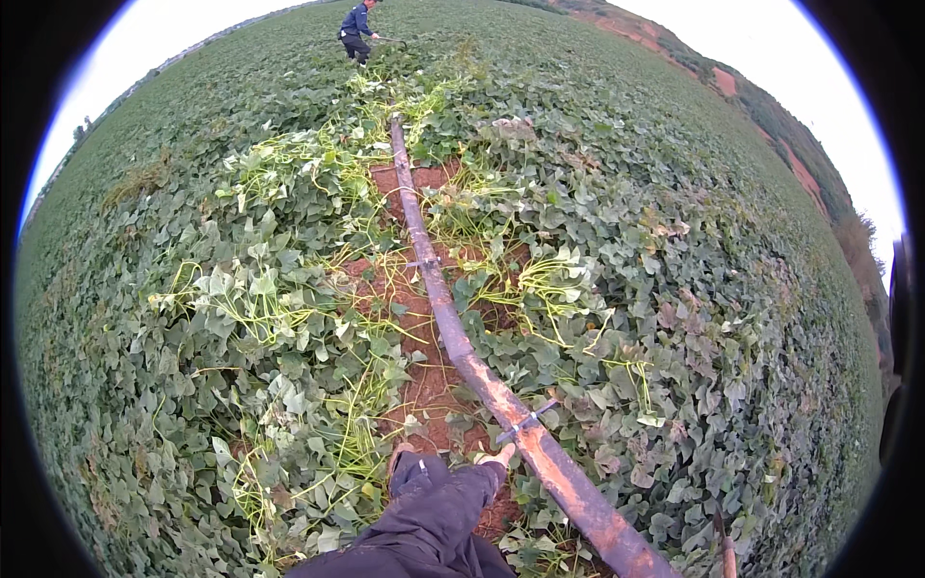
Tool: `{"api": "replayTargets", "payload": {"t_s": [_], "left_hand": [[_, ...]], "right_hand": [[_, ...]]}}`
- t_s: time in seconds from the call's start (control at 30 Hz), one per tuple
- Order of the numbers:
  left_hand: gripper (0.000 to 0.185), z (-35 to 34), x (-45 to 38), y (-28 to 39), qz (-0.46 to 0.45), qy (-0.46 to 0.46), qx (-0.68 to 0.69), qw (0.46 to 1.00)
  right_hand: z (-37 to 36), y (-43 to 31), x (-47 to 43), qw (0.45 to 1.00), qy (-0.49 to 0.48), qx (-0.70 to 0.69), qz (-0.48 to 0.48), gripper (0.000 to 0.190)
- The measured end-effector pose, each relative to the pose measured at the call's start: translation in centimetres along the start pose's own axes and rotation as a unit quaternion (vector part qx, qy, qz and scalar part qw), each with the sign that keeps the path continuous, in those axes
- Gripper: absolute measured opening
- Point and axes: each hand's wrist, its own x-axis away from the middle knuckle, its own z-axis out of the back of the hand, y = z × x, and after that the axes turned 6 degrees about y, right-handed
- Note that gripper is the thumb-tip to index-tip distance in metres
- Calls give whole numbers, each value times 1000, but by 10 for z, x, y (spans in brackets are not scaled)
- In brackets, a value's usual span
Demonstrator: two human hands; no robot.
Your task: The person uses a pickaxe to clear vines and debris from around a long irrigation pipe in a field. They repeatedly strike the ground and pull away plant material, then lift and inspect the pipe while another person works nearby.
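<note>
My left hand (497, 456), in a dark sleeve, reaches up from the bottom. Its fingertips are close to the left side of a dark irrigation hose (449, 318) smeared with reddish mud; contact is unclear. Just above the hand, a grey-blue fitting (527, 421) crosses the hose. A smaller fitting (424, 262) crosses it farther up. My right hand is out of view. At the lower right, a tool with a wooden handle (728, 558) and a dark, narrow metal head (718, 524) enters the picture; whatever holds it is hidden.
Leafy vines (238, 361) cover the field on both sides of a strip of red soil (426, 383). Loose yellow-green stems (535, 282) lie beside the hose. Far ahead, a person (355, 30) in dark clothes holds a long-handled tool (390, 40).
</note>
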Motion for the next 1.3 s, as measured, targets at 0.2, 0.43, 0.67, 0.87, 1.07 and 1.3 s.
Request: {"api": "replayTargets", "payload": {"t_s": [0.2,0.43,0.67,0.87,1.07,1.3], "left_hand": [[77,-58,2,13,147,-264,334,893],[29,-54,38,81,40,-209,306,928],[33,-26,153,250,-154,-253,125,947],[26,44,321,313,-483,-297,248,786],[30,50,211,255,-268,-259,181,910],[50,64,259,225,-271,-240,16,932]], "right_hand": [[30,61,-16,994,96,47,-13,9],[19,73,-26,992,118,30,-21,9],[27,94,-54,988,153,7,17,10],[41,47,-96,968,173,-155,100,24],[-38,-135,-45,914,102,-320,230,48],[-177,-315,65,869,-162,-326,334,46]]}}
